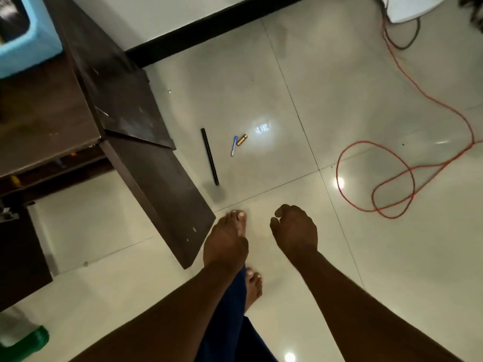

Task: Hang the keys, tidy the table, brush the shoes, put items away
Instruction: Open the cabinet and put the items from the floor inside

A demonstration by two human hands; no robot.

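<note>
We look down at a glossy pale tiled floor point(352, 87) beside the dark brown wooden desk point(52, 121). Three small things lie near the desk's corner: a long thin black rod point(210, 156), a short blue-and-white pen-like stick point(234, 146) and a small gold metal cylinder point(242, 140), the last two almost touching. Our left hand point(226, 242) and right hand point(296, 232) hang above the floor, well short of them; each grip is loose, fingers softly curled, holding nothing.

We judge all three light and rigid. The rod and cylinder look smooth and likely to roll on the slick tile, so we would pinch each at mid-length from above. An orange cable point(397, 178) loops on the floor to the right.
</note>
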